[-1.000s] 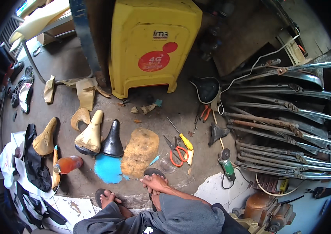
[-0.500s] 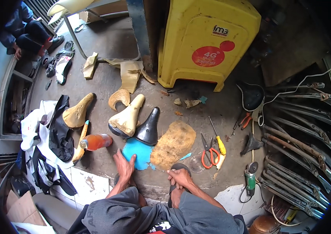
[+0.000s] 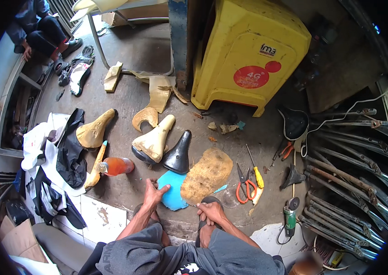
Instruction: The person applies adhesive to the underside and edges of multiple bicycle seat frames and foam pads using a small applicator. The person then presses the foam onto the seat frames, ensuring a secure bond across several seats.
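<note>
The worn grey-brown floor (image 3: pixel 230 135) meets white tiles (image 3: pixel 117 220) at the near edge; a yellow plastic stool (image 3: pixel 253 55) stands beyond. The blue sheet (image 3: pixel 172 197) lies beside a tan foam pad (image 3: pixel 206 176) — its longer visible axis running from the black saddle (image 3: pixel 178 155) toward the tiles. The left hand (image 3: pixel 153 194), half open, has its thumb on the sheet's left side, grip unclear; the right hand (image 3: pixel 210 211) curls loosely, and I cannot tell what it holds.
</note>
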A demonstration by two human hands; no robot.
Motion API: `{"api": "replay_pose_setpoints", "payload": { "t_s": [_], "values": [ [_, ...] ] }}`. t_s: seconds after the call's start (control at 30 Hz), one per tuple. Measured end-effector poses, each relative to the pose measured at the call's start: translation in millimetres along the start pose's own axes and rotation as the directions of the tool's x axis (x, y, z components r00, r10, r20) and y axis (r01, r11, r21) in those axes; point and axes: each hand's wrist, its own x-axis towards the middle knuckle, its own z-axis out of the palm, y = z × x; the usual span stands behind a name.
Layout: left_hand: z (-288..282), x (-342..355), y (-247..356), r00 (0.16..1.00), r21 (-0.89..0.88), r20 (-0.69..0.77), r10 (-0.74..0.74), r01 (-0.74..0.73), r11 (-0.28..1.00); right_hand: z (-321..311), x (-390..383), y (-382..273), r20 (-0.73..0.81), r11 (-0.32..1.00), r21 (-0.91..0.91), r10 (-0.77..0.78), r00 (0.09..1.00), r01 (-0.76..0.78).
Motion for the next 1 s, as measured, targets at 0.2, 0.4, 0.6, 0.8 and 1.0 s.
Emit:
{"api": "replay_pose_setpoints", "payload": {
  "t_s": [0.2,0.4,0.6,0.8,1.0],
  "values": [
    [-37,-19,43,0.985,0.327,0.169,-0.030,-0.028,0.945,-1,-2,1,-0.010,0.998,0.032,0.050,0.999,-0.050],
    [-87,-43,73,0.876,0.215,0.478,-0.056,-0.055,0.975,1,-14,-5,0.213,0.944,0.105,-0.329,0.920,0.314],
    [-56,-61,51,0.819,0.072,0.574,0.007,-0.059,0.996,-10,-33,-55,0.329,0.971,-0.036,-0.212,0.920,0.236],
    [-60,-70,12,0.797,0.294,0.550,-0.250,0.095,0.951,-52,-9,15,-0.198,0.472,0.823,-0.285,0.938,0.317],
    [-65,-99,-9,0.705,0.530,0.536,-0.465,0.148,0.835,-62,-26,3,-0.246,0.913,0.171,-0.324,0.914,0.370]
  ]
}}
